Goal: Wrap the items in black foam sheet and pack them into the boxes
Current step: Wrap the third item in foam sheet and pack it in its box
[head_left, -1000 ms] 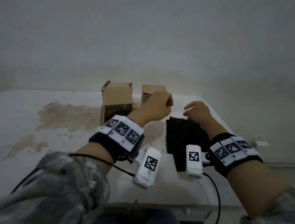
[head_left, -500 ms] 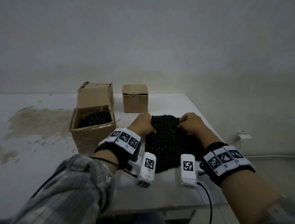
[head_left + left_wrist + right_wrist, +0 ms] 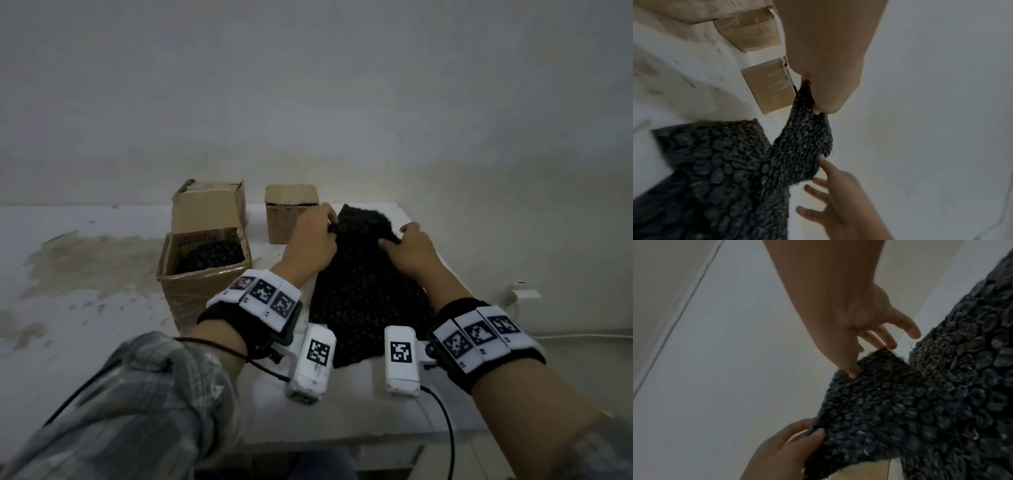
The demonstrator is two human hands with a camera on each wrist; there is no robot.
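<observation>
While the far edge of the black foam sheet (image 3: 366,284) was raised off the white table (image 3: 102,342), its near portion was seen lying flat between the two wrists. The left hand (image 3: 310,245) was closed on the sheet's far-left corner, thumb and curled fingers pinching it; this was confirmed in the left wrist view (image 3: 818,104). The right hand (image 3: 409,248) was pressed on the far-right edge, one finger dug into the foam and the other fingers (image 3: 900,327) spread and fairly straight; a closed grip was not seen there.

An open cardboard box (image 3: 205,270) was noted just left of the sheet, with dark bubbled material and some coloured print already inside. A smaller closed box (image 3: 291,212) was noted behind the left hand, near the sheet's lifted edge.

No unwrapped item was visible on the sheet; whether one was covered by the raised fold could not be told. Step judged: sheet being spread or folded in preparation for wrapping. Next move judged to call for an even hold on both far corners, so that the limp sheet is kept from bunching.
</observation>
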